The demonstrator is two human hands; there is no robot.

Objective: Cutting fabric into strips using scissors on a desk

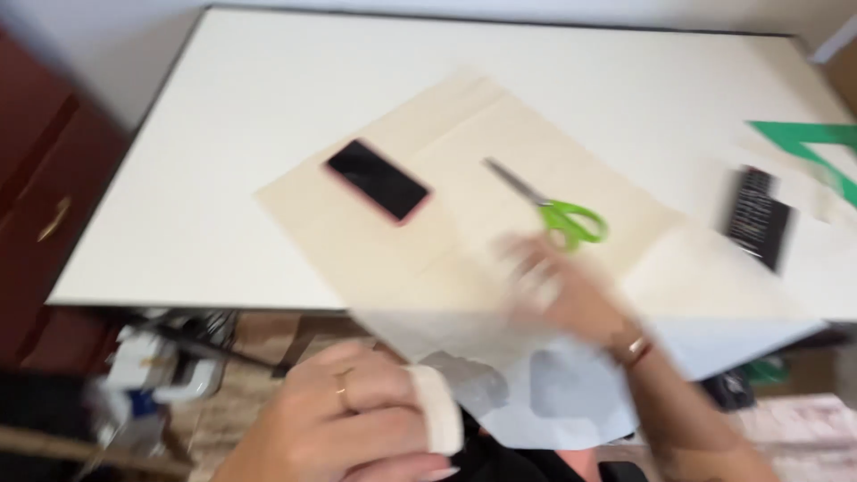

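My right hand (558, 290) is blurred with motion over the near part of a beige sheet (420, 241) on a white table (223, 116). Its fingers are stretched out just below the green handles of a pair of scissors (549, 203) and hold nothing. My left hand (353, 419) hangs below the table's front edge, fingers curled in. It wears a ring and has white tape around one finger. A thin translucent sheet (553, 393) droops over the table edge between my two hands. A phone in a pink case (378, 180) lies face up on the beige sheet.
A black card (757, 217) and a green triangular ruler (817, 147) lie at the table's right side. A dark red cabinet (45, 196) stands to the left. Cluttered items and a metal frame (178, 357) sit under the table's front left.
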